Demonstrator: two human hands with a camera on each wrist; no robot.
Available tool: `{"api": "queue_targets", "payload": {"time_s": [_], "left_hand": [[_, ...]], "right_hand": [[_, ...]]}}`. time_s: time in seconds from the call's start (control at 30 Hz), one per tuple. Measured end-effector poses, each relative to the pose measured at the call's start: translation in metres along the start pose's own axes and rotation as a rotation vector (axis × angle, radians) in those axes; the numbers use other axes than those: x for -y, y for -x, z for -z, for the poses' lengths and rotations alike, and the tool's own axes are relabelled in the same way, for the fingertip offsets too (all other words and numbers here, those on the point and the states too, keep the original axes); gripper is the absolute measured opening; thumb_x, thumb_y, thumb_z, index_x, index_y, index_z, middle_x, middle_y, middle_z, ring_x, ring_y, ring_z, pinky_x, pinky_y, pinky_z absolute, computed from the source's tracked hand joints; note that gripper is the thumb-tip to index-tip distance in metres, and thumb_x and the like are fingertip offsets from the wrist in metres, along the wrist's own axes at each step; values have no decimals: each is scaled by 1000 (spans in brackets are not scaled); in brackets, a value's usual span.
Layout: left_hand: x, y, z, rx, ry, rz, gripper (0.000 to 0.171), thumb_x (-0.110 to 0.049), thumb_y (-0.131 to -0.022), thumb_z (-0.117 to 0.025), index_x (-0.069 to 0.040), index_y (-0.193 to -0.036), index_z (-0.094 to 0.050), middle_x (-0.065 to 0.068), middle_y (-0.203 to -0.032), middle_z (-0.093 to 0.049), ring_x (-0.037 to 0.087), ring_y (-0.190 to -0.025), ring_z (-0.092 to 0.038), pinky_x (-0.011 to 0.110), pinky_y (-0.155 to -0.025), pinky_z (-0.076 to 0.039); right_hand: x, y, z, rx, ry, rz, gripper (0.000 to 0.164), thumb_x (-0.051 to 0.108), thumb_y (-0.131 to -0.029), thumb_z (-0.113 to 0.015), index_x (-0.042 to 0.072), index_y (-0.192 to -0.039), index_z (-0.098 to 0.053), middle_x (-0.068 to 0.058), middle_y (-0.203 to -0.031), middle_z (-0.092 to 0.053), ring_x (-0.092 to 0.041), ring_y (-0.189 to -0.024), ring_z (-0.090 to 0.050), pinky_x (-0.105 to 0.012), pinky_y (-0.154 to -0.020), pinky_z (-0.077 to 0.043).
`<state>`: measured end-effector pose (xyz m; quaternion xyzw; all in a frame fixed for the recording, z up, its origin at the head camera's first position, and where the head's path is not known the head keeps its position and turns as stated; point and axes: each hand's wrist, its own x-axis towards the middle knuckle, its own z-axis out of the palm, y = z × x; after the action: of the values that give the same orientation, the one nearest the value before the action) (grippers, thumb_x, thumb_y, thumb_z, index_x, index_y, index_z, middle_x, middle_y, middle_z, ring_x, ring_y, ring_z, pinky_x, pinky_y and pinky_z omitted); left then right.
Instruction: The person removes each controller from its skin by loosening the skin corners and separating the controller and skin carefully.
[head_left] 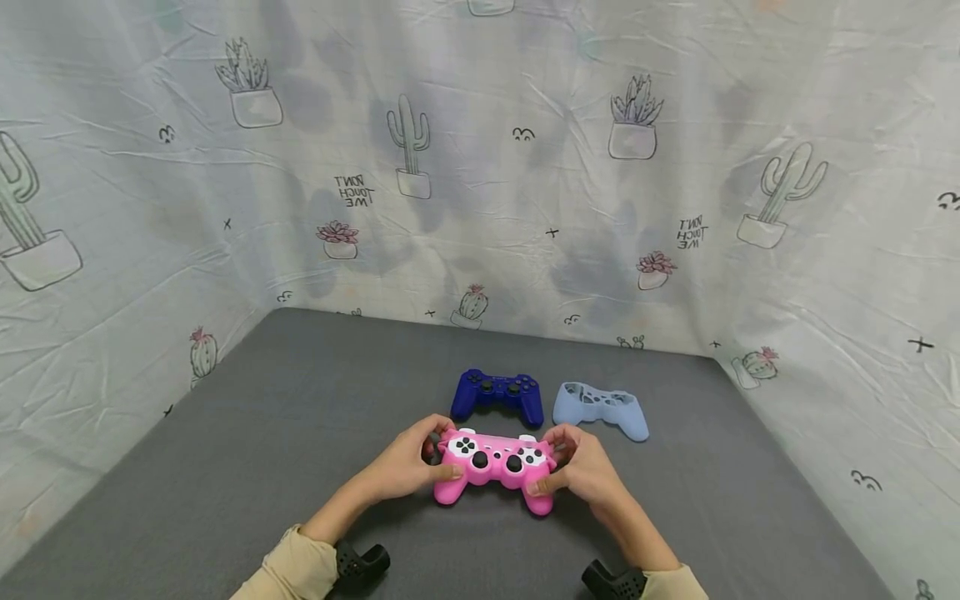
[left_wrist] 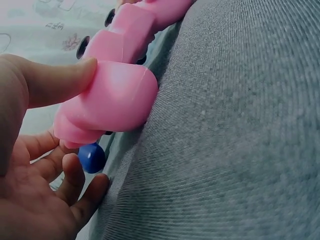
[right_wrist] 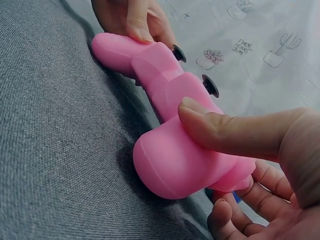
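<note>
A white game controller with black thumbsticks, wrapped in a pink silicone cover, lies between the two hands close over the grey table. The left hand grips its left end, thumb on the grip and fingers at the far shoulder. At the other end the right hand holds it the same way, thumb pressed on the right grip. Small pink flaps of the cover stick out by the fingers at both shoulders. In the left wrist view, the pink grip hangs just beside the grey cloth.
Behind the pink-covered controller lies a dark blue game controller. To its right is a light blue silicone controller cover with cut-out holes. A grey cloth covers the table, and a white cactus-print curtain encloses it at the back and sides.
</note>
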<state>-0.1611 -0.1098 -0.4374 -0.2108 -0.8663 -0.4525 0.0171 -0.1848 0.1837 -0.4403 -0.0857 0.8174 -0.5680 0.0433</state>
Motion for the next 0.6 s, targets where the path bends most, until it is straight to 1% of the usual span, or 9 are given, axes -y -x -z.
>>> {"api": "queue_targets", "payload": {"time_s": [0.1, 0.2, 0.3, 0.47, 0.6], "left_hand": [[0, 0, 1, 7, 8, 7, 48, -28, -79, -84, -13, -115, -56, -1, -95, -53, 20, -79, -50, 29, -64, -41], [0, 0, 2, 9, 19, 15, 49, -28, -78, -84, -12, -115, -57, -1, -96, -53, 20, -79, -50, 29, -62, -42], [0, -1, 2, 13, 36, 32, 50, -27, -77, -85, -11, -115, -57, 0, -96, -54, 21, -80, -50, 29, -63, -42], [-2, -1, 4, 29, 96, 71, 51, -26, -75, -87, -10, -114, -57, 4, -95, -55, 22, -82, -49, 31, -66, -41], [-4, -1, 5, 36, 129, 89, 50, -24, -75, -87, -8, -112, -57, 5, -93, -53, 22, -84, -48, 30, -68, -40]], "right_hand": [[0, -1, 0, -4, 17, 0, 59, 1, -49, -96, 5, -97, -63, -7, -85, -58, -24, -78, -54, -35, -68, -42], [2, 0, 0, -3, 10, -4, 58, -1, -50, -95, 4, -97, -62, -7, -83, -58, -23, -76, -53, -34, -67, -42], [13, 7, 0, 4, -15, -4, 57, -2, -50, -94, 1, -96, -61, -9, -81, -57, -23, -75, -53, -33, -65, -42], [35, 19, 2, 16, -40, 13, 56, -4, -51, -94, -1, -95, -60, -12, -80, -55, -26, -76, -52, -33, -64, -41], [23, 13, 1, 10, -35, -4, 57, -3, -50, -94, 1, -95, -60, -11, -82, -55, -28, -78, -52, -33, -65, -41]]}}
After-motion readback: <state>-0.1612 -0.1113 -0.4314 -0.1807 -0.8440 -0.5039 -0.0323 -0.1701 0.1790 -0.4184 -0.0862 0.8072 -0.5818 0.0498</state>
